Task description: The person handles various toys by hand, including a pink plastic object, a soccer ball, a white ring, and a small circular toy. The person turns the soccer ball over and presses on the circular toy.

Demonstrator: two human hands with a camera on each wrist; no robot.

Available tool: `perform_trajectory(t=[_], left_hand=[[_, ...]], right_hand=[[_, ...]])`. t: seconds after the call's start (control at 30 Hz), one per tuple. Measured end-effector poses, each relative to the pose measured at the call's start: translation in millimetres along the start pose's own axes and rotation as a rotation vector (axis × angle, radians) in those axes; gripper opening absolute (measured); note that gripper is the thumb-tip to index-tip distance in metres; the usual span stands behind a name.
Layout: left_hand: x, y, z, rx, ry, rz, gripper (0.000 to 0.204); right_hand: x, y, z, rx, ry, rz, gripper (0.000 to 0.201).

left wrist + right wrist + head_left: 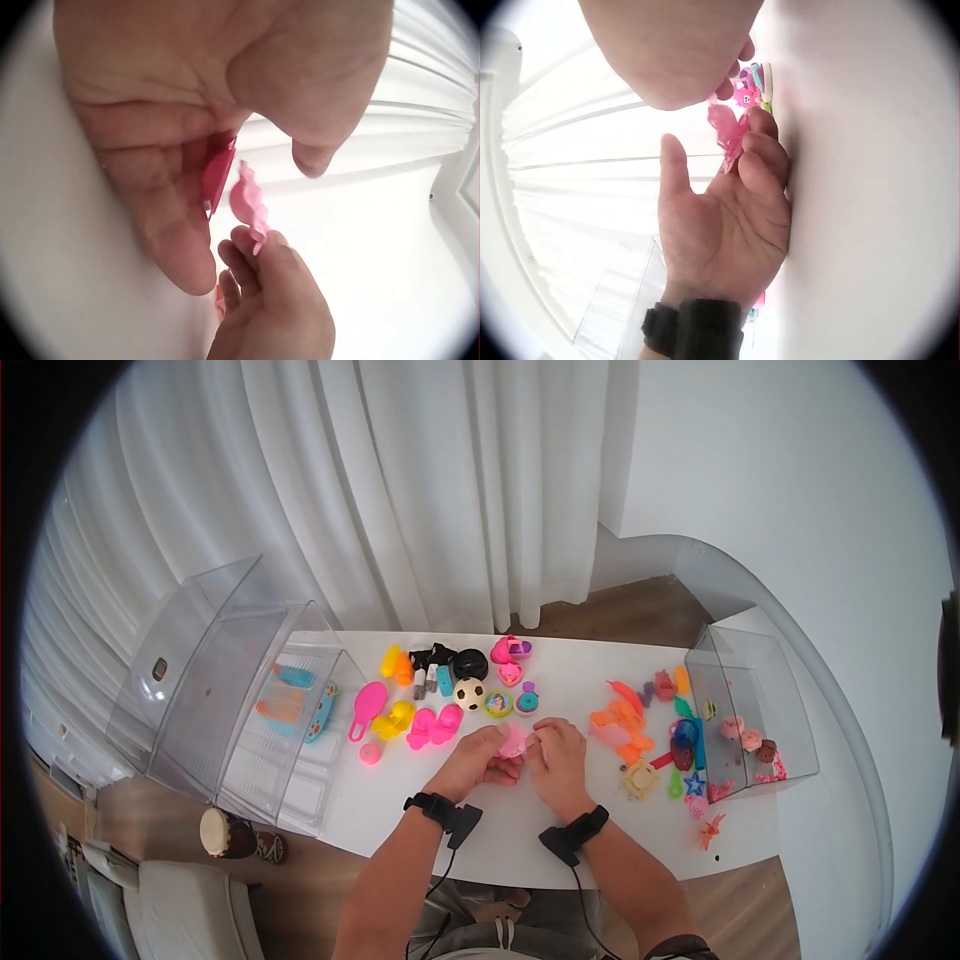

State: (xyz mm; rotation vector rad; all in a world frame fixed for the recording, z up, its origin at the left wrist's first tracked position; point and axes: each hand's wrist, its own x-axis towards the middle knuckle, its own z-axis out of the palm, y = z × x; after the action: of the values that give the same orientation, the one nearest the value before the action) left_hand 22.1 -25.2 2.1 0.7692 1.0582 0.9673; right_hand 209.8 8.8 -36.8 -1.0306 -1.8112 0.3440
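Note:
Both hands are close together over the white table's middle, at a small pink scalloped plastic toy. My left hand has its palm turned inward and thumb held apart; a darker pink flat part lies against its curled fingers. My right hand pinches the edge of a light pink wavy-edged part between thumb and fingertips. In the left wrist view a narrow gap shows between these two parts. Seen from the right wrist, the pink pieces overlap by the left fingertips; the right fingers are mostly hidden there.
Left of the hands lie a pink racket-shaped toy, yellow toy, football and black ball-like toy. Orange toys and other small toys lie right. Clear plastic boxes stand at the left and right ends.

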Motion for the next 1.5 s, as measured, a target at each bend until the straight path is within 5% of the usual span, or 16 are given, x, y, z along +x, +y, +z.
perform_trajectory(t=[0.7,1.0,1.3,1.5], left_hand=[[0.0,-4.2,-4.2,0.033,-0.035,0.034,0.041],[-0.3,-4.5,-5.8,-0.002,-0.029,0.041,0.048],[-3.4,1.5,-1.1,0.019,-0.062,0.02,0.049],[4.5,-7.0,-8.0,-0.053,-0.012,0.019,0.046]], right_hand=[[-3.5,5.9,0.7,0.019,-0.137,-0.055,0.011],[-3.1,11.0,3.7,0.087,-0.081,0.097,0.013],[-3.4,8.5,0.1,0.031,-0.165,-0.004,0.009],[3.2,6.6,-4.4,-0.045,0.053,0.068,0.006]])
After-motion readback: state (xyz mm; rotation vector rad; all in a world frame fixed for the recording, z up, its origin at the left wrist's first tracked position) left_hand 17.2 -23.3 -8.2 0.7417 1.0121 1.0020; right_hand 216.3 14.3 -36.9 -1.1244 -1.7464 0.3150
